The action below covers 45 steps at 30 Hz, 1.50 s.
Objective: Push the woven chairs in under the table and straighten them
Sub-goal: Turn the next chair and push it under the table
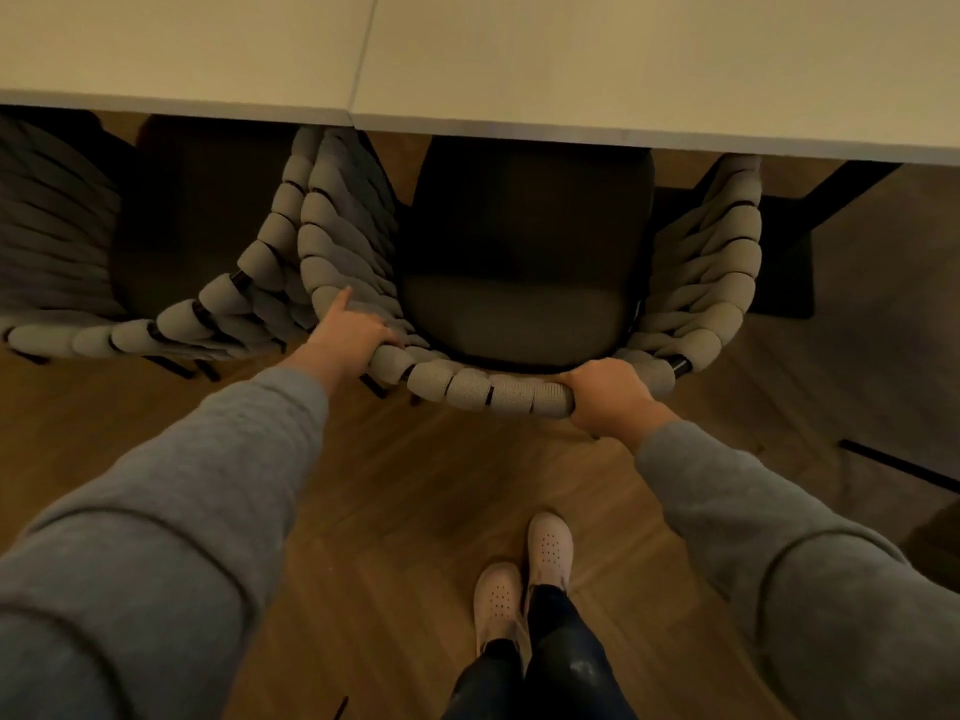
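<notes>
Head cam: both my hands are on the top rail of the woven chair (483, 389) right in front of me. Left hand (353, 330) grips the rail at its left corner, fingers curled over it, 1 digit stretched forward along the side weave. Right hand (610, 394) is wrapped around the rail near the right corner.

Status as I read it:
- This chair is partly in. Front of the dark seat (524, 252) and the tips of both woven arms sit under the table (571, 70) edge; the back rail and the rear of the seat are out over the wood floor (389, 485).
- Looks roughly square to the table edge, maybe slightly skewed, hard to call through the wide lens.
- Neighbour chair (218, 298) on my left is also under the table, but its weave is touching or overlapping this chair's left arm, and it looks turned relative to the edge.

Left to do, my guess: push this 1 further in, open a gap between the 2 chairs, then square up the neighbour. Can't see any other chairs from here.
</notes>
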Each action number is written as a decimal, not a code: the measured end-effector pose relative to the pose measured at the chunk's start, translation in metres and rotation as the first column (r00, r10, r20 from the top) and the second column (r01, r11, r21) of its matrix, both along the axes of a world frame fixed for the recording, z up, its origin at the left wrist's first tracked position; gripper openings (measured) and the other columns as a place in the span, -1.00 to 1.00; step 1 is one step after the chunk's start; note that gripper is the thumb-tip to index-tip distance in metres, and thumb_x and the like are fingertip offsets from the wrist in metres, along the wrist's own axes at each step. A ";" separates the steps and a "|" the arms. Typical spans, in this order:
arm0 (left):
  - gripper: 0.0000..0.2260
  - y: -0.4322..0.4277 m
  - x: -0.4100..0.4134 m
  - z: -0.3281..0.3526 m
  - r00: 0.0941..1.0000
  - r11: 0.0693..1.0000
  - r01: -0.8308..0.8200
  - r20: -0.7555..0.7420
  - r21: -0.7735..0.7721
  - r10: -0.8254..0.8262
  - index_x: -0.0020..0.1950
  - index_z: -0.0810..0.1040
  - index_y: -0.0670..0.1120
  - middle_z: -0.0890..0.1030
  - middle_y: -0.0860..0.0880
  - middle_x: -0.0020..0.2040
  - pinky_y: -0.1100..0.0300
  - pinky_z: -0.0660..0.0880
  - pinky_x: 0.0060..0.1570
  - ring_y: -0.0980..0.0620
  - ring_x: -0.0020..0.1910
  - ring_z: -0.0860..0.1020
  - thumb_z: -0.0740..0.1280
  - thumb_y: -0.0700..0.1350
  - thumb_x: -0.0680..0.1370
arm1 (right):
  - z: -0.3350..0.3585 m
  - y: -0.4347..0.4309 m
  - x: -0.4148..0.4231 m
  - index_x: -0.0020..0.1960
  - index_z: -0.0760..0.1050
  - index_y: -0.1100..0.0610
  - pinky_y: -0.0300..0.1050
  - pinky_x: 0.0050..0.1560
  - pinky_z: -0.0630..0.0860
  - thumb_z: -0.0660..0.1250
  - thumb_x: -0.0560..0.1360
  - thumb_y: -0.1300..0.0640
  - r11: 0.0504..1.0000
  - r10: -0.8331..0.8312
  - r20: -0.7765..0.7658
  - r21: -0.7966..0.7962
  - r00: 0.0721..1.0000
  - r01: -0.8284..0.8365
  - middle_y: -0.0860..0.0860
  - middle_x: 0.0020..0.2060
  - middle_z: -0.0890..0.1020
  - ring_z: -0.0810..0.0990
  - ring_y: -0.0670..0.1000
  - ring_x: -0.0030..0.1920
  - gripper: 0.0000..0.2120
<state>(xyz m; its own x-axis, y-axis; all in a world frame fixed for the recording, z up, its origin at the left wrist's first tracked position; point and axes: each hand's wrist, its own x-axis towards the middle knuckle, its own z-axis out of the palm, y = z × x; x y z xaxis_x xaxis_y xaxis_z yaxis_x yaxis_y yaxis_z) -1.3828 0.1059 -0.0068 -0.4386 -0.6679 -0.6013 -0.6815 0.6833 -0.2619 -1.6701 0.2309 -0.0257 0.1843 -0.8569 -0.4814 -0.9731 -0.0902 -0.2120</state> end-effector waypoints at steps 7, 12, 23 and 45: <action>-0.61 -0.024 -0.024 -0.002 1.000 0.999 -0.005 0.025 -0.045 0.006 0.42 0.34 0.21 0.39 0.02 0.43 -0.20 -0.13 0.47 -0.02 0.46 0.29 0.21 -0.11 0.62 | -0.006 -0.022 -0.015 0.24 0.51 -0.12 -0.12 0.02 0.48 0.34 0.49 0.02 1.000 -0.006 0.000 0.030 1.000 0.006 -0.09 -0.07 0.62 0.56 -0.06 -0.07 -0.68; -0.64 -0.013 -0.033 -0.013 1.000 0.997 -0.026 -0.019 -0.072 0.024 0.35 0.43 0.21 0.50 0.04 0.30 -0.20 -0.12 0.48 0.00 0.37 0.40 0.25 -0.11 0.60 | -0.010 -0.014 -0.029 0.31 0.45 -0.12 -0.17 -0.02 0.41 0.31 0.53 0.03 0.998 0.038 -0.012 0.055 0.999 -0.037 -0.09 -0.02 0.61 0.55 -0.06 -0.04 -0.65; -0.66 0.010 -0.057 -0.015 0.995 0.994 -0.090 -0.052 -0.063 0.086 0.36 0.43 0.21 0.50 0.01 0.31 -0.22 -0.14 0.47 -0.04 0.39 0.39 0.23 -0.09 0.61 | -0.009 -0.006 -0.059 0.26 0.48 -0.11 -0.20 -0.15 0.31 0.27 0.54 0.04 0.991 0.095 -0.053 0.101 0.994 -0.090 -0.10 -0.08 0.60 0.45 -0.09 -0.17 -0.70; -0.45 0.007 -0.073 -0.007 0.998 0.971 0.059 0.017 0.230 -0.064 0.47 0.29 0.12 0.39 0.00 0.42 -0.37 -0.07 0.43 -0.07 0.44 0.30 0.38 0.02 0.51 | -0.018 0.032 -0.070 0.49 0.23 -0.08 0.14 0.47 0.11 0.35 0.50 0.06 0.990 -0.115 -0.216 -0.106 0.970 0.094 0.06 0.37 0.43 0.33 0.11 0.41 -0.40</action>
<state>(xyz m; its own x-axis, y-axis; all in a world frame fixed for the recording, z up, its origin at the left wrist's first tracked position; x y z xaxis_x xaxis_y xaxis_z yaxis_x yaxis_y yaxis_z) -1.4561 0.1132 -0.0139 -0.4583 -0.4834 -0.7458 -0.6318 0.7674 -0.1091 -1.7405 0.2632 -0.0434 -0.0104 -0.9092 -0.4163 -0.9999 0.0052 0.0138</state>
